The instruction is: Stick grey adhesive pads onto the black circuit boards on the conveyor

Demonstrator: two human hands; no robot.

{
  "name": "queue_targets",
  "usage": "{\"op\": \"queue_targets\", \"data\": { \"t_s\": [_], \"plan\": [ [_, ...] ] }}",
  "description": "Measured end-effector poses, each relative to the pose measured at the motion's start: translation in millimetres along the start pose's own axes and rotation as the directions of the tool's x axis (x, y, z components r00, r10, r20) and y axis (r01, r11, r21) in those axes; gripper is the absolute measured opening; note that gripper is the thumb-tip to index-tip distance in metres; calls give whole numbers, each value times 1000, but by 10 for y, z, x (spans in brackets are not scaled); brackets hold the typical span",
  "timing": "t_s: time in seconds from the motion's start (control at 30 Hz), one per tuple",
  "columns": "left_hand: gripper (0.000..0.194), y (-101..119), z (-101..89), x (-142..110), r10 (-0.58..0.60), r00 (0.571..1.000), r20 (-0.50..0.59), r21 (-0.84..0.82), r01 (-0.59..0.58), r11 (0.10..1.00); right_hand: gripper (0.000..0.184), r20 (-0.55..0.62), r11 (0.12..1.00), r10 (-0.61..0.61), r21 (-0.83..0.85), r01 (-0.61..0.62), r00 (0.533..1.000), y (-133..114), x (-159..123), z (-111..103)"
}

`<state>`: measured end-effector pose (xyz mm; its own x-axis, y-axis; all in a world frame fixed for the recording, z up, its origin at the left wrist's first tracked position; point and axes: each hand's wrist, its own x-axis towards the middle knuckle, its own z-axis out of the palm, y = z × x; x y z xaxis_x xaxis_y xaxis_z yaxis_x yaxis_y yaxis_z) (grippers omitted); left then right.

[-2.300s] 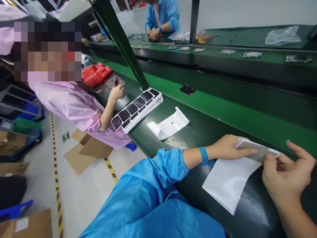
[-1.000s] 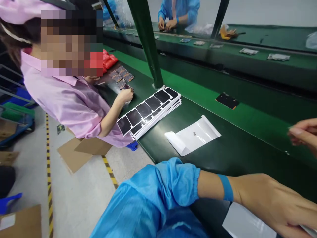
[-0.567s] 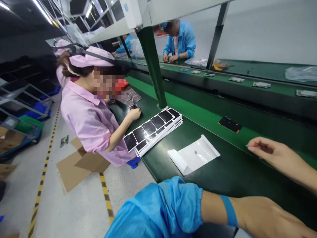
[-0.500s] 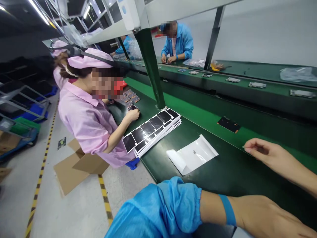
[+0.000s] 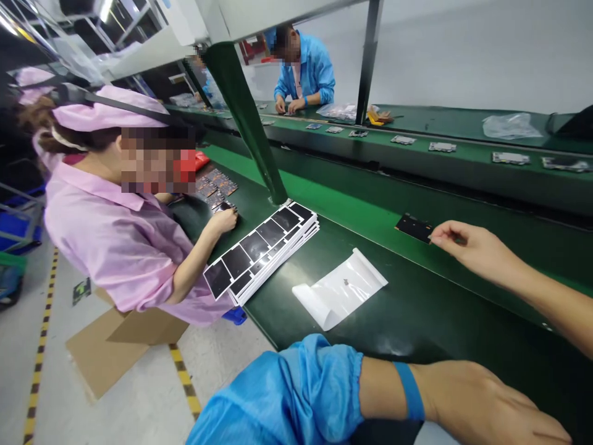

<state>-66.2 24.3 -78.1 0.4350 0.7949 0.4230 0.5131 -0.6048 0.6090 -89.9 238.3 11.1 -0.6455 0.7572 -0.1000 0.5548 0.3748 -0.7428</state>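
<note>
My right hand [image 5: 463,242] reaches in from the right with its fingertips pinched together at the right edge of a flat black board [image 5: 414,228]. Small copper-coloured marks show at the board's corners, and it lies on the bright green strip. Across the bottom right stretches my left hand [image 5: 486,395], back upwards, with a blue band on the wrist and a blue sleeve above it. Its fingers run down out of the picture, so their grip is hidden. A curled clear film sheet [image 5: 345,284] with a small grey mark lies on the dark green bench.
A stack of white-framed sheets with black panels [image 5: 257,247] stands left of the film. Beside it, a person in pink [image 5: 115,235] handles circuit boards [image 5: 215,185]. Several boards [image 5: 442,147] line the raised ledge behind. A green post [image 5: 248,123] rises from the bench.
My right hand has moved left and up to the black board's edge. The view has swung a little to the right. My left hand stays low at the bottom right.
</note>
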Motion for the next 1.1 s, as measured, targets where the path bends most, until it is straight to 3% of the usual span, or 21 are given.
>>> {"op": "queue_targets", "data": {
  "t_s": [0.13,0.2,0.27,0.37,0.43,0.53,0.67,0.93,1.1],
  "plan": [
    [40,2,-334,87,201,970,135,216,-226,950,21,62,997,-70,-40,72,996,15,101,55],
    [41,10,-471,116,234,948,216,243,-284,927,24,84,992,-106,-51,111,991,15,116,56],
    [36,10,-534,115,224,947,229,259,-281,924,22,83,986,-151,-61,156,985,-9,140,39],
    [27,-25,-512,77,234,958,167,236,-270,934,12,92,980,-173,-80,181,981,-42,273,35],
    [21,-48,-479,53,256,958,127,207,-278,938,9,136,983,-102,-138,121,985,-40,405,55],
    [17,-52,-473,37,280,954,106,192,-296,936,14,167,959,22,-281,27,986,-16,585,87],
    [13,-54,-500,36,274,955,112,207,-292,934,17,208,926,13,-372,66,978,67,745,79],
    [17,-72,-449,26,292,955,54,217,-296,930,12,298,922,79,-385,44,951,175,749,-47],
    [15,-66,-463,22,287,955,73,239,-296,925,12,383,867,47,-475,153,923,224,743,-129]
  ]
}}
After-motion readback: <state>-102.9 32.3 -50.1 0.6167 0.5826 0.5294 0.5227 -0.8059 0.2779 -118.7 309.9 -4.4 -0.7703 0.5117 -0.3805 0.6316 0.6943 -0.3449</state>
